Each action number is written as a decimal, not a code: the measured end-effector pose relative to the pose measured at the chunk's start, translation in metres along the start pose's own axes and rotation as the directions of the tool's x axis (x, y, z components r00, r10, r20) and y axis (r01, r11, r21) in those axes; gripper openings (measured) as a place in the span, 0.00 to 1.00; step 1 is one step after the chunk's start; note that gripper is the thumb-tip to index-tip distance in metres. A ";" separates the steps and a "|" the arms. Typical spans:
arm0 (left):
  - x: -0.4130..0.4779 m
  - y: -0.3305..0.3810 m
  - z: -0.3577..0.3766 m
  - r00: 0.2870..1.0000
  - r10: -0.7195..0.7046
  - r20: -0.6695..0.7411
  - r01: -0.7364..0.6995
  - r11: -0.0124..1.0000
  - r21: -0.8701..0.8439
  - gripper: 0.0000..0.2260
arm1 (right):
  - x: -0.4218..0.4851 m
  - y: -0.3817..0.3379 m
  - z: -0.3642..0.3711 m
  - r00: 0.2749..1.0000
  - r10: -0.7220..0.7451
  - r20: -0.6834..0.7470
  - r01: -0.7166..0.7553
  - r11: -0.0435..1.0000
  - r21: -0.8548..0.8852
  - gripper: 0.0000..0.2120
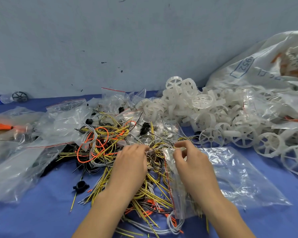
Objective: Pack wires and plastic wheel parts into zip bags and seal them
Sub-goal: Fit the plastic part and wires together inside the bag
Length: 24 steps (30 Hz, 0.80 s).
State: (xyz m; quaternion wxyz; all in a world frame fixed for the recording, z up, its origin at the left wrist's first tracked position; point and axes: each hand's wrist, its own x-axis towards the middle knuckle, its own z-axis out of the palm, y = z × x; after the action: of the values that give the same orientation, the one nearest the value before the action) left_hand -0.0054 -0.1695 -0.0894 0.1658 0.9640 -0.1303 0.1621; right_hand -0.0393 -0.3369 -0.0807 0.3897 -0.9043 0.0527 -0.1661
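Head view, tabletop (41, 208) w/ blue cover; both forearms enter from bottom centre of frame.

Left hand (131, 162), centre frame: lies palm down on the wire pile (100, 146); fingers curled at the tips into the tangle near centre; looks like a pinch on a few strands, exact wires cannot be told.

Right hand (191, 160), just right of centre: fingers bent, thumb and forefinger pinching the mouth of a small zip bag (177, 191); bag has a red seal strip along its left edge, runs down toward bottom centre under the right forearm; yellow wires seen inside it; bag rests on top of the pile.

Wire pile: yellow, orange, grey, black strands, centre to bottom centre; loose black plastic clip (80, 186) left of left forearm, on the cloth.

Large clear flat bag (239, 177), right of right hand, lying flat on tabletop.

White plastic wheels (203, 107), heaped upper right of centre, spreading to the right edge; spoked, some translucent.

Big white sack (258, 66), upper right, printed text partly legible only.

Empty zip bags (64, 121), crumpled, left and upper centre; orange wire bundle (0, 125) at left edge; water bottle (2, 99) and dark wheel (20, 96) far left by the grey wall (110, 40).
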 end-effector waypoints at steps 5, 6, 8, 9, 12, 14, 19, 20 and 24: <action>0.011 -0.002 0.009 1.000 -0.018 -0.002 0.018 0.999 0.052 0.14 | 0.004 -0.001 -0.001 1.000 0.006 0.025 -0.006 1.000 -0.010 0.10; 0.011 0.001 0.010 1.000 -0.013 -0.010 0.014 0.998 0.053 0.14 | 0.005 -0.001 -0.001 1.000 0.004 0.029 -0.004 1.000 -0.012 0.10; 0.013 0.005 0.012 1.000 0.009 -0.011 -0.008 0.998 0.056 0.14 | 0.006 -0.001 0.000 0.999 -0.020 0.044 0.022 0.999 -0.034 0.11; 0.015 0.007 0.013 1.000 0.022 -0.007 -0.021 0.998 0.054 0.14 | 0.006 -0.001 0.001 0.998 -0.041 0.055 0.044 0.997 -0.059 0.11; 0.023 0.013 0.015 0.998 0.061 0.018 -0.062 0.997 0.041 0.14 | 0.005 0.000 0.003 0.993 -0.054 0.107 0.072 0.983 -0.170 0.14; 0.029 0.018 0.017 0.995 0.072 0.071 -0.075 0.997 0.034 0.15 | 0.005 0.003 0.002 0.986 -0.009 0.168 0.052 0.965 -0.258 0.13; 0.034 0.028 0.029 0.990 0.020 0.138 -0.034 0.995 0.096 0.17 | 0.010 0.010 -0.006 0.982 0.039 0.187 0.026 0.943 -0.333 0.15; 0.033 0.029 0.032 0.993 0.005 0.118 -0.019 0.992 0.125 0.17 | 0.011 0.011 -0.008 0.981 0.045 0.187 0.020 0.943 -0.332 0.17; 0.034 0.030 0.039 0.999 -0.025 0.024 0.020 0.984 0.178 0.14 | 0.015 0.013 -0.010 0.983 0.050 0.179 0.004 0.956 -0.292 0.17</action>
State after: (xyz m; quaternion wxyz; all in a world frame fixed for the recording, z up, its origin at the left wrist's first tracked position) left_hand 0.0273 -0.2180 -0.1040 0.0792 0.9784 -0.1065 0.1586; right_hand -0.0284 -0.3563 -0.0799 0.2575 -0.9626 0.0509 -0.0677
